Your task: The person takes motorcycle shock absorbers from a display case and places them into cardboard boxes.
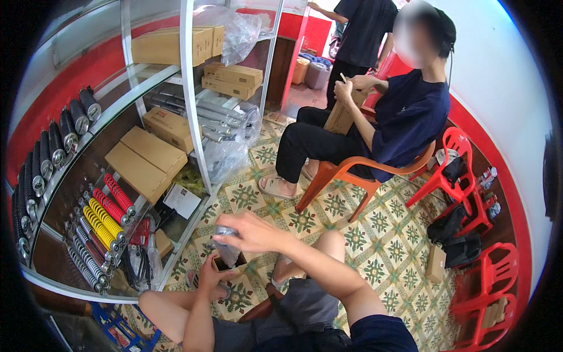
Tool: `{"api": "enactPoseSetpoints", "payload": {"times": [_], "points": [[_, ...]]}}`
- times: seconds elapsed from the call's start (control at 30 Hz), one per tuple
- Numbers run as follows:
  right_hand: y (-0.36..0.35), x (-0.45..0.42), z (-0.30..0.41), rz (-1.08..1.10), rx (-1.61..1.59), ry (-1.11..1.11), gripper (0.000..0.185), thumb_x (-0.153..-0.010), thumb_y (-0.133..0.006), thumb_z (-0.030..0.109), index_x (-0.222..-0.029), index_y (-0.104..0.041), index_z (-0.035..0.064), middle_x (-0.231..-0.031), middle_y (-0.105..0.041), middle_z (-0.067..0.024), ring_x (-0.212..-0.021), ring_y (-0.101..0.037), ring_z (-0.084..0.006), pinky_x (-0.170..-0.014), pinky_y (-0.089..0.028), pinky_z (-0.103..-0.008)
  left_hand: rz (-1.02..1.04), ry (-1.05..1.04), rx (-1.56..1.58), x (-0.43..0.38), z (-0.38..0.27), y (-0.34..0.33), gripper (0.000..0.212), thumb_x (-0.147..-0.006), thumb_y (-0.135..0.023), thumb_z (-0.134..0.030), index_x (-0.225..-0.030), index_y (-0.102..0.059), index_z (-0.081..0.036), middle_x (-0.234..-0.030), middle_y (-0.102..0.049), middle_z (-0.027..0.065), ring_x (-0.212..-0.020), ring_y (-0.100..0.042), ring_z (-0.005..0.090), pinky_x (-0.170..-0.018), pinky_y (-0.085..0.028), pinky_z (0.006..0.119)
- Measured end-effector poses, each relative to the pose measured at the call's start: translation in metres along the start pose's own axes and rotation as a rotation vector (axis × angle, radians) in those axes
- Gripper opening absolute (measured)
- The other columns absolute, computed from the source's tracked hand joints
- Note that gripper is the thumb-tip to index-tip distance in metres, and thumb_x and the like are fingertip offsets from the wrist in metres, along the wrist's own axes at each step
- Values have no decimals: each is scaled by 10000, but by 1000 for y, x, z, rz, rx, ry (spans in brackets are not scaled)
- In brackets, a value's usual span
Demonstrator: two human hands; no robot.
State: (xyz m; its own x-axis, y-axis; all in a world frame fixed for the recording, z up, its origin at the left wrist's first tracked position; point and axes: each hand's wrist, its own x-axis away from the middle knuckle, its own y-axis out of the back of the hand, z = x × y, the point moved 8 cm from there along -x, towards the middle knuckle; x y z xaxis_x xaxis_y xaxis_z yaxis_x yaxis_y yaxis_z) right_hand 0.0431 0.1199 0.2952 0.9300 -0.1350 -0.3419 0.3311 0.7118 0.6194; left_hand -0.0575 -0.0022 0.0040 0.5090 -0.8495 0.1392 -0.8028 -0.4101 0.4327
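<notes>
My right hand (250,233) grips the top of a cylindrical part wrapped in clear plastic (228,253), probably a shock absorber. The part stands roughly upright, its lower end at the open mouth of a narrow cardboard box (239,272). Around the near left side of that box, the fingers and thumb of my left hand (210,273) hold it steady between my knees. The inside of the box looks dark, and its lower portion is hidden by my hand and forearm.
At left, a glass display shelf (200,101) holds coil-spring shock absorbers (104,222), black shocks (68,132) and cardboard boxes (147,158). Ahead, a seated person (409,110) in an orange chair (338,169) handles a box (345,112). Red plastic chairs (457,163) line the right wall.
</notes>
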Motion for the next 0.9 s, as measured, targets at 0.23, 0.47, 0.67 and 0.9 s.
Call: {"api": "enactPoseSetpoints", "payload": {"times": [0.23, 0.47, 0.67, 0.9], "points": [[-47, -5, -15, 42, -39, 67, 288, -980, -596, 310, -1029, -552, 30, -865, -603, -189, -824, -616, -416, -709, -486, -467, -66, -4, 28, -7, 38, 7, 831, -579, -956, -256, -1261, -544, -19, -1147, -689, 154, -1059, -663, 284, -894, -523, 399], [-113, 2, -70, 68, -67, 2, 292, -965, -590, 299, -1004, -516, 19, -887, -596, -200, -860, -596, -443, -727, -464, -495, -164, -18, 105, -5, 58, 12, 798, -564, -963, -265, -1214, -571, -20, -1102, -678, 157, -1014, -656, 299, -861, -518, 407], [-193, 22, -130, 174, 200, -87, 303, -956, -584, 299, -1046, -547, 12, -832, -621, -230, -813, -619, -459, -711, -479, -522, -94, 28, 73, -11, 94, 7, 826, -577, -961, -235, -1267, -549, -42, -1189, -654, 149, -1102, -634, 294, -907, -507, 422], [-255, 61, -181, 379, 268, -329, 400, -775, -715, 220, -1073, -595, -19, -894, -691, -229, -818, -676, -416, -704, -540, -499, 17, 91, -258, 1, 56, 1, 867, -641, -930, -169, -1388, -495, -109, -1404, -512, 133, -1298, -505, 347, -1030, -497, 493]]}}
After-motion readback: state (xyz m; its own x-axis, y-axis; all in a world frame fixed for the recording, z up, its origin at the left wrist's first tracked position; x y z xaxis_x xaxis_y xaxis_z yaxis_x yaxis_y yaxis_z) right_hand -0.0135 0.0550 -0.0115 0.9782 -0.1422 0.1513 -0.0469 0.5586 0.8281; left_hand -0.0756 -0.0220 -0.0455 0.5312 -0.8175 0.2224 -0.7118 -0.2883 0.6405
